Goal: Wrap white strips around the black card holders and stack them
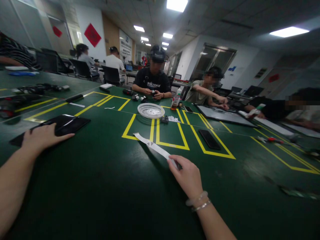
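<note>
My right hand [187, 171] pinches one end of a long white paper strip [154, 146], which stretches forward and left just above the green table [105, 186]. Grey marks show near the strip's middle. On the left, my left hand [41, 138] lies with fingers stretched over a glossy black flat panel [72, 125], touching its near part; its palm hides some of the panel. Ahead of the strip sits a white plastic basket [151, 110], with a small dark part [164, 119] beside it.
Yellow tape [172, 145] marks boxes on the table. A black phone-like slab [209, 139] lies to the right, and a bottle [176, 100] stands beyond the basket. A person [153, 78] across the table handles small parts; another person [207, 88] leans over a large flat panel [222, 115].
</note>
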{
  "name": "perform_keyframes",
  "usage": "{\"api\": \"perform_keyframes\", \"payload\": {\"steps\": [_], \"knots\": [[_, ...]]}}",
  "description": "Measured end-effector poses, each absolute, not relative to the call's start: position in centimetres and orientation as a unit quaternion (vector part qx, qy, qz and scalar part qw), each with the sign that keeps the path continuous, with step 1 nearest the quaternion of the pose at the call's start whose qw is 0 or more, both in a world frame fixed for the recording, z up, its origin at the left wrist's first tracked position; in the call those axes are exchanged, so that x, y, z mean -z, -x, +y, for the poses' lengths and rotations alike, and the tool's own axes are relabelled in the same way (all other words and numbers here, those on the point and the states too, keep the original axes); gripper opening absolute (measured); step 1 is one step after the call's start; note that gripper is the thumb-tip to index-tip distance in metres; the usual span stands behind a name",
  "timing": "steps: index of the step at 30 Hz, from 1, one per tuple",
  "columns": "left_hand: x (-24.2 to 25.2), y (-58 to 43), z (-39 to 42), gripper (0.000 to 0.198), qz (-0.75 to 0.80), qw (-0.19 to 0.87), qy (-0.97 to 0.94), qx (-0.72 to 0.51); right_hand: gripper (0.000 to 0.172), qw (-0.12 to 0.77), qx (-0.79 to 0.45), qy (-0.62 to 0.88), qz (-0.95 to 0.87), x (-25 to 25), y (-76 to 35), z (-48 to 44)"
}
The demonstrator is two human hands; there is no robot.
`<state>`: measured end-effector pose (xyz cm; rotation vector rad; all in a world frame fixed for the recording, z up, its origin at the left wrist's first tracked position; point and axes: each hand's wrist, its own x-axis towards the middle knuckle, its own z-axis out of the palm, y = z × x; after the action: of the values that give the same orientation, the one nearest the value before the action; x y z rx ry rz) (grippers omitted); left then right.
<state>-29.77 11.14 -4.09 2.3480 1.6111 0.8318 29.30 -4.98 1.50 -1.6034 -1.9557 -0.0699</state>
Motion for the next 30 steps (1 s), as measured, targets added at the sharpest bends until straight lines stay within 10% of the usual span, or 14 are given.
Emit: {"api": "perform_keyframes", "payload": {"steps": [9, 17, 30], "knots": [[0.6, 22.0, 10.3, 0.095, 0.666, 0.027, -0.708, -0.233, 0.024, 0.295, 0.051, 0.656, -0.693, -2.1, -29.5, -4.9], [-1.8, 5.9, 3.1, 0.062, 0.362, 0.113, -0.916, -0.133, 0.027, 0.29, 0.074, 0.666, -0.683, -2.1, -30.2, -4.6], [0.5, 0.0, -0.4, 0.095, 0.254, 0.114, -0.946, -0.167, 0.023, 0.376, 0.011, 0.588, -0.716, -1.5, -28.9, -5.1]]}}
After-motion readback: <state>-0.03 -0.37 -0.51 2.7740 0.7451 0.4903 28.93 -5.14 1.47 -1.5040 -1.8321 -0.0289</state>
